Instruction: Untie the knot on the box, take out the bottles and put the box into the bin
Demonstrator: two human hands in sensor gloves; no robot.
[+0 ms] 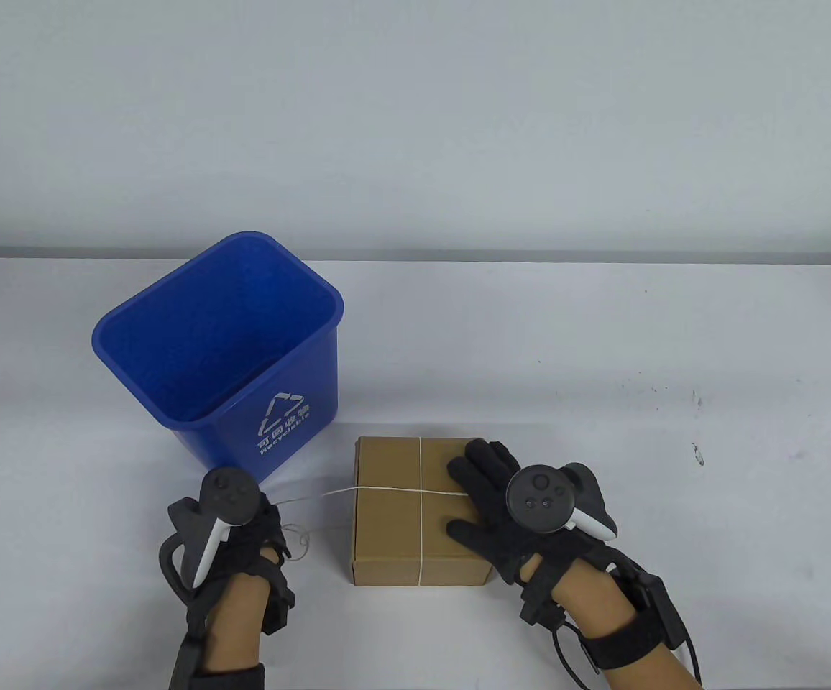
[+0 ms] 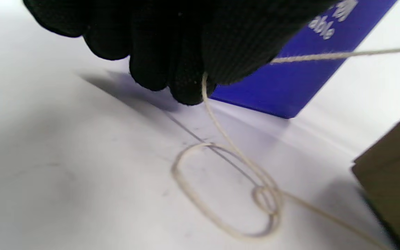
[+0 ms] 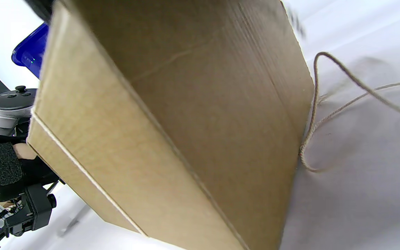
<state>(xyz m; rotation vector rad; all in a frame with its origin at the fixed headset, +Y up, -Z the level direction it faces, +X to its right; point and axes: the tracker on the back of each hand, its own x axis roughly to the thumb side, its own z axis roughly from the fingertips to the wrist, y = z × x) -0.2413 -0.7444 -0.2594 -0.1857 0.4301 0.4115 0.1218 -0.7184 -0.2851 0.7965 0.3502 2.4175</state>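
Observation:
A brown cardboard box (image 1: 401, 517) sits near the table's front edge, bound crosswise by a pale string (image 1: 387, 490). My right hand (image 1: 491, 496) lies flat on the right part of its lid, fingers straight. My left hand (image 1: 257, 514), left of the box, pinches the string's free end; the string (image 2: 325, 55) runs taut from my fingers (image 2: 186, 83) toward the box. A slack loop of string (image 2: 221, 194) lies on the table below the hand. The box's side (image 3: 186, 121) fills the right wrist view, with loose string (image 3: 325, 104) beside it. No bottles are visible.
A blue recycling bin (image 1: 228, 345) stands open-topped behind and left of the box, close to my left hand. The white table (image 1: 602, 359) stretches to the right and back, ending at a pale wall.

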